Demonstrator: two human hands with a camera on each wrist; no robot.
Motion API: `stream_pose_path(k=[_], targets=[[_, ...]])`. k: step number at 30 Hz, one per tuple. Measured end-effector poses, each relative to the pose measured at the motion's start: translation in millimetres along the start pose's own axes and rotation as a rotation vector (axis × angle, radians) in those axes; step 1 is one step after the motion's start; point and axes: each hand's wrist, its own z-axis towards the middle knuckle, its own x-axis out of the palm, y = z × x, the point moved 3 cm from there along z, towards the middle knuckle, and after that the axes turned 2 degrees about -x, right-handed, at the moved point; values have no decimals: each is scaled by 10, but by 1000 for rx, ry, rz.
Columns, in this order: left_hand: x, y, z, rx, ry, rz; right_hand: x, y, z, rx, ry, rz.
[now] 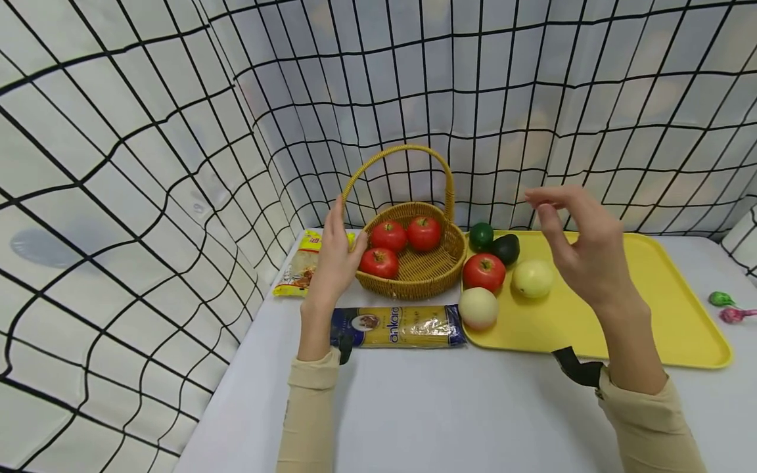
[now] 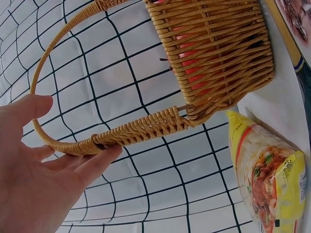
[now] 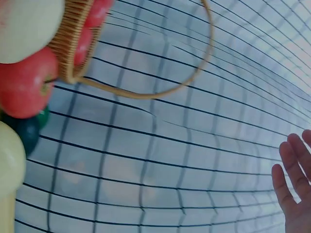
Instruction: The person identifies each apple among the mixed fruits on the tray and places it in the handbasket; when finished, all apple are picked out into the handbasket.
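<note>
The left hand (image 1: 334, 253), fingers straight, rests against the handle of the basket (image 1: 427, 272) on the table, which holds three tomatoes. The right hand (image 1: 582, 243) hovers open, empty, above the yellow tray (image 1: 662, 309). A pasta packet (image 1: 396, 326) (reading "ankara") lies in front of the basket.

One word can be read: "ankara", in pale letters running along the dark blue band of the pasta pack (image 1: 396, 326), low in the middle of the head view. A round emblem sits on the same band to its left, too small to make out. The yellow packet (image 2: 269, 182), lower right in the left wrist view, carries printing and a food picture, but its letters are too blurred and turned to read. No other text or number shows.
</note>
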Motion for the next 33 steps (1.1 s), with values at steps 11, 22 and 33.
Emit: stream_pose_path(k=[11, 22, 33], targets=[[4, 48, -45, -13, 12, 13, -423, 567, 7, -44, -359, 6], [-34, 50, -1, 13, 2, 34, -329, 267, -43, -26, -127, -126], [14, 10, 23, 21, -12, 44, -123, -88, -144, 52, 175, -189]])
